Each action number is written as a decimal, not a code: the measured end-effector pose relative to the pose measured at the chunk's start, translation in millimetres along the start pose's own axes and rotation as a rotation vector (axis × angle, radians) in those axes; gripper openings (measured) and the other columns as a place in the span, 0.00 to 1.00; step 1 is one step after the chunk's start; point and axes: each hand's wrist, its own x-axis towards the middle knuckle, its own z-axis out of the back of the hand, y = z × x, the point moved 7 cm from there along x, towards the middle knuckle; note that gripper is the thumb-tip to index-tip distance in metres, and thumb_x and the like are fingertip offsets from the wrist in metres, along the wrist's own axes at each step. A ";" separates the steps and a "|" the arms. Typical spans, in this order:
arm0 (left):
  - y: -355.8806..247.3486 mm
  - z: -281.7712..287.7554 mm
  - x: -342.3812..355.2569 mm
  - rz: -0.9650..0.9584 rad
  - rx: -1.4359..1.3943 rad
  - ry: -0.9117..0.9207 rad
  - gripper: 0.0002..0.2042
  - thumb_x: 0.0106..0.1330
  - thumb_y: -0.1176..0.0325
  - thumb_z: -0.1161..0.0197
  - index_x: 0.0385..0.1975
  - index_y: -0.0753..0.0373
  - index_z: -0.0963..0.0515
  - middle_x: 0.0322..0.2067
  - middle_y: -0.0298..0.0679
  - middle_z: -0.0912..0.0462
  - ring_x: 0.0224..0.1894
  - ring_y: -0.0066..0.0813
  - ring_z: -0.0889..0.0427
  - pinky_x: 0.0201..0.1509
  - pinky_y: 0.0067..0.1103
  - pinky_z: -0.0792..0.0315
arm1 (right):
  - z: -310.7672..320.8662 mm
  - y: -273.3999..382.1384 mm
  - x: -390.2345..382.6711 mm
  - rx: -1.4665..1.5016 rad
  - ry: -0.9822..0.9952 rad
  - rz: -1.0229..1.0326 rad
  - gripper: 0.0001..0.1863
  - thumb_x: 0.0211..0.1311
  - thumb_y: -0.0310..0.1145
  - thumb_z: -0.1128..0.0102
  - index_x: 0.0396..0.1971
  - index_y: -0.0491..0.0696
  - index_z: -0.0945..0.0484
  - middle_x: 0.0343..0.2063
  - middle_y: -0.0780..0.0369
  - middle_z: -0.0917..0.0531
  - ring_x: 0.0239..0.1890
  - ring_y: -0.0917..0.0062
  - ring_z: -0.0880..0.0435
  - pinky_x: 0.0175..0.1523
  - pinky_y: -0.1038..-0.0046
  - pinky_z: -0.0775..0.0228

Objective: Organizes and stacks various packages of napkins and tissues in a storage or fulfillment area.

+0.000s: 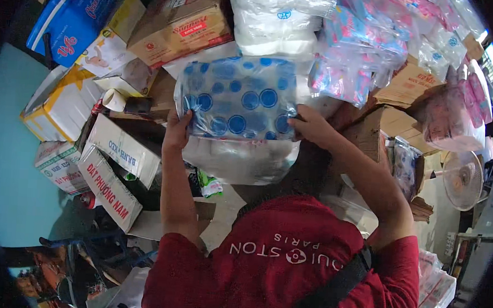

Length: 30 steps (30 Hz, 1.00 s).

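Note:
Between my two hands is a wide, flat pack in clear plastic printed with blue dots [232, 105]. The thumb of my left hand [178, 130] presses on its lower left corner, with the fingers mostly out of sight behind it. My right hand [311, 126] grips the right edge, thumb on top. Just below and partly covered by this pack sits a bulky bundle in clear plastic [240, 160]; whether the two touch is unclear. White plastic-wrapped packs [276, 31] are stacked right beyond it.
Pink and blue plastic packs [363, 48] lie heaped at the far right. Closed brown carton [181, 20] and blue cooler box [71, 16] stand far left. An open carton [122, 149] is by my left arm. A torn-edged carton [392, 132] and a fan [462, 179] are right.

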 end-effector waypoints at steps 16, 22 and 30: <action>156.2 -112.6 -24.6 -0.013 1.692 0.367 0.33 0.56 0.38 0.50 0.63 0.37 0.45 0.67 0.43 0.58 0.67 0.56 0.65 0.57 0.65 0.65 | -73.0 -57.3 -76.7 -0.881 0.620 -0.048 0.24 0.51 0.41 0.43 0.45 0.40 0.30 0.35 0.46 0.22 0.39 0.52 0.23 0.45 0.57 0.32; 148.1 -131.3 8.2 0.096 1.646 0.209 0.32 0.55 0.37 0.50 0.61 0.35 0.43 0.66 0.46 0.55 0.64 0.68 0.65 0.57 0.64 0.65 | -6.2 -72.7 -121.2 -0.746 0.248 -0.155 0.25 0.52 0.42 0.44 0.46 0.40 0.30 0.39 0.47 0.23 0.43 0.53 0.25 0.48 0.59 0.33; 114.5 -219.1 19.1 -0.160 1.525 0.532 0.31 0.57 0.50 0.43 0.58 0.58 0.38 0.55 0.57 0.35 0.58 0.57 0.39 0.58 0.46 0.42 | 96.8 -101.8 -228.1 -0.571 -0.282 -0.135 0.20 0.56 0.41 0.46 0.44 0.43 0.29 0.38 0.51 0.22 0.44 0.59 0.23 0.47 0.65 0.31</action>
